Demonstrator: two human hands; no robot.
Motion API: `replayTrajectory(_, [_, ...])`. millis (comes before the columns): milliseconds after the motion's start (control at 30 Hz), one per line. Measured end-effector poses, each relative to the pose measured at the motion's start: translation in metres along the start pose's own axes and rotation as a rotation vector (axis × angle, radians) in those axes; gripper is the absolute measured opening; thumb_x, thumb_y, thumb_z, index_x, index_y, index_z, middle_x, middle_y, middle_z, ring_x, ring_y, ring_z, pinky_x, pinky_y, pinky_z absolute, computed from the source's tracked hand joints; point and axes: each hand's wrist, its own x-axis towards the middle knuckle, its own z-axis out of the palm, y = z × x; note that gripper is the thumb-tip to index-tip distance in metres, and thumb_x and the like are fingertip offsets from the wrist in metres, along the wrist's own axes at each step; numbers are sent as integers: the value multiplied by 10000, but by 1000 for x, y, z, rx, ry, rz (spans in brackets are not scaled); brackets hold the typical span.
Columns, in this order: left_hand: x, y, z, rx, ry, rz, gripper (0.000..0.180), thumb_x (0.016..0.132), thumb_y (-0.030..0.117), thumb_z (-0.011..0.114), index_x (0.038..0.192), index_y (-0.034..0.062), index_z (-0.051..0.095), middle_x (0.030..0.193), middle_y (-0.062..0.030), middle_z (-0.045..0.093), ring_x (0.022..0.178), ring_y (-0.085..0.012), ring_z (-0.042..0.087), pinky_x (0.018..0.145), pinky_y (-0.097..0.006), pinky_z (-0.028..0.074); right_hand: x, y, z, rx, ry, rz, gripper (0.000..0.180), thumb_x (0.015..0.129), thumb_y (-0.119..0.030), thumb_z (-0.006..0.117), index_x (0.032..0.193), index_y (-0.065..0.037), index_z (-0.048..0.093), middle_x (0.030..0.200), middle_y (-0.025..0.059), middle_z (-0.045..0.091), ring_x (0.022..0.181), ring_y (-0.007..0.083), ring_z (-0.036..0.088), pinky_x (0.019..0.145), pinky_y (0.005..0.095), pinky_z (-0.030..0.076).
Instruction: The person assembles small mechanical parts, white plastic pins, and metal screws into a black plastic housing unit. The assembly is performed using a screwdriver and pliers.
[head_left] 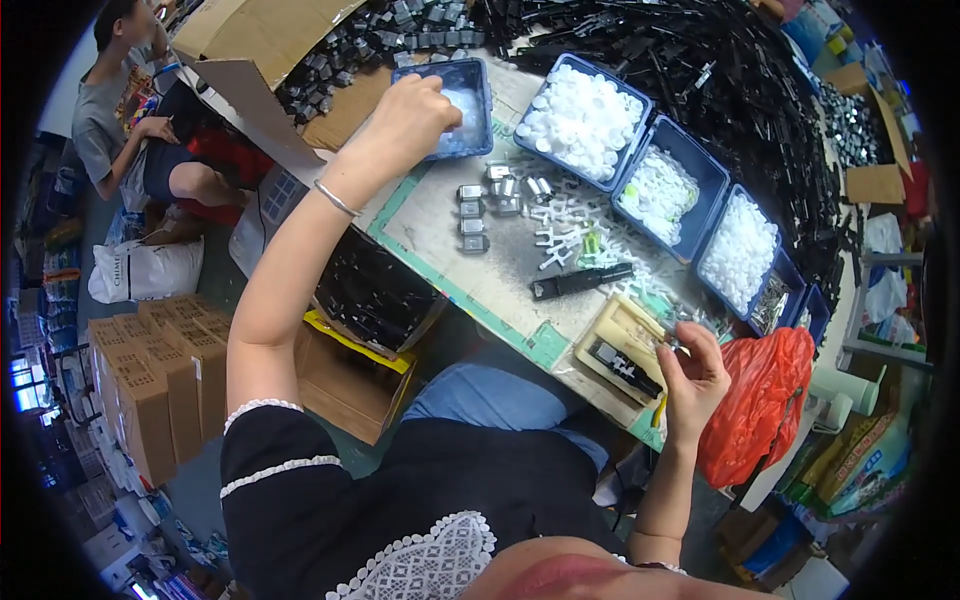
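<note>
My left hand (413, 118) reaches over the near rim of a blue bin (487, 118) that holds small translucent pieces. Its fingers are curled down, and whatever they hold is hidden. At the right, my right hand (697, 378) is closed in a pinch on something too small to name, beside a cream-coloured block fixture (603, 327). In that fixture lies a black slotted part (627, 368). Another long black part (583, 281) rests on the table just beyond it. Several small metal housings (472, 222) stand near the blue bin.
Blue bins of white round pieces (585, 122), pale pieces (660, 188) and white caps (738, 250) line the table. White branched pieces (570, 232) lie loose. Black parts (740, 110) heap behind. A red plastic bag (765, 400) hangs right; a person (130, 120) sits far left.
</note>
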Motion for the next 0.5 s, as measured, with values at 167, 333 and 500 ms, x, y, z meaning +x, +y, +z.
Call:
replayTrajectory(167, [-6,4,-7,-52,3,-33,85,677,76,653,748,70,701,727,-77,654,728,-231,570,662,-343,452,0,-4,-4,-11,-6,-9,292,738,114,664,1018,54,602,1081,119,553,956,154,573,779,250,522])
replayTrajectory(333, [-8,53,-48,-601,131,-290,120,792,70,665,885,-1,689,814,-101,684,694,-154,644,642,-253,492,5,-19,-3,69,15,14,302,713,116,683,1000,57,608,1084,118,553,960,155,572,769,249,519])
replayTrajectory(500, [-13,121,-67,-1542,34,-592,157,823,59,667,952,-31,665,835,-70,672,761,-97,633,680,-207,505,10,-30,22,209,-41,-51,298,719,89,700,1003,54,620,1074,107,577,944,148,584,763,242,514])
